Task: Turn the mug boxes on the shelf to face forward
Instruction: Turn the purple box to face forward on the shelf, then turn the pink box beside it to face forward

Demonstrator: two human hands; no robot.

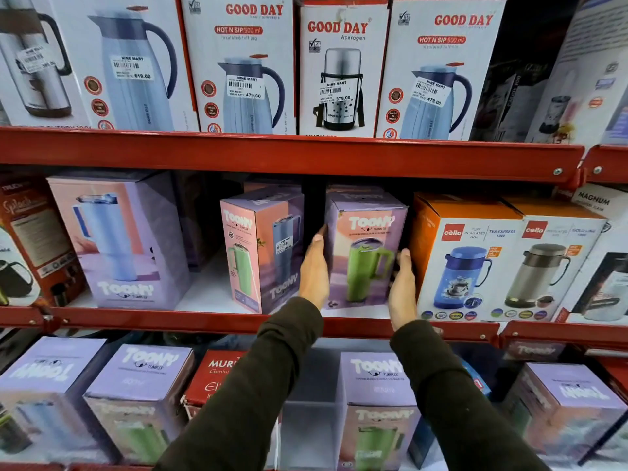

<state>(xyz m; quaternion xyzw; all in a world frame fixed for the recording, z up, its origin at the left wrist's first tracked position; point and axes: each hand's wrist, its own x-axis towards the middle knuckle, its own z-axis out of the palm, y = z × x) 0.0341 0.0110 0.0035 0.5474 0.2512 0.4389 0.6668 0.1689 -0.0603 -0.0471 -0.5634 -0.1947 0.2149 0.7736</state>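
on the middle shelf (190, 321) of a red metal rack, both hands are on one toony tumbler box (365, 248), a pink and lilac carton that shows a green handled mug on its front. the left hand (314, 270) lies flat against the box's left side, fingers together and pointing up toward the back, thumb tip at the front edge. the right hand (402, 287) presses flat on the box's right side, in the narrow gap beside the orange cello jug box (465, 256). the box is squeezed between the two palms; neither hand curls around it. both arms wear dark sleeves (258, 385) and reach up from the bottom of the view.

the held box stands upright on the shelf with its printed front facing out, nearly square to the edge. just to its left, past a dark gap, a second toony box (261, 248) stands turned at an angle, one corner toward the viewer, so its pink side and its lilac side both show. further left a taller toony box (119, 239) with a blue tumbler also sits angled.

the upper shelf carries a row of white good day flask boxes (238, 66) with price stickers. the lower shelf holds more lilac toony boxes (142, 399), seen from above, some with their lettering upside down.
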